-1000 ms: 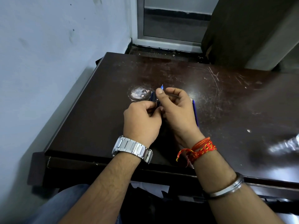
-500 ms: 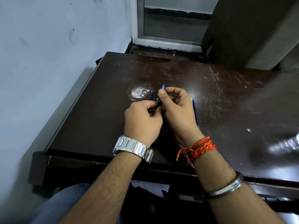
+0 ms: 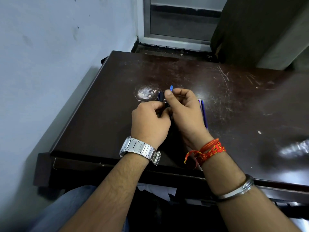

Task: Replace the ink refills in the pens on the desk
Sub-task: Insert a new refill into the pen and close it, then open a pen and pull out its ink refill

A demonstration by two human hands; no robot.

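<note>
Blue refill tip raised slightly; right hand fingers pinch it, left hand still grips pen barrel.

Pen barrel: I see a dark, blue-black tube held above the desk between my two hands, its far end poking out past the fingers and angled away from me. Most of its length is hidden.
Blue tip piece: small, bright blue and pointed, sticking up just beyond the thumb of my right hand, close beside the barrel's far end. I cannot tell whether it is a refill end or a nib cone.
Spare refills: two thin blue-violet sticks lying flat on the desk side by side, touching or nearly so, running toward me, partly hidden.
</note>
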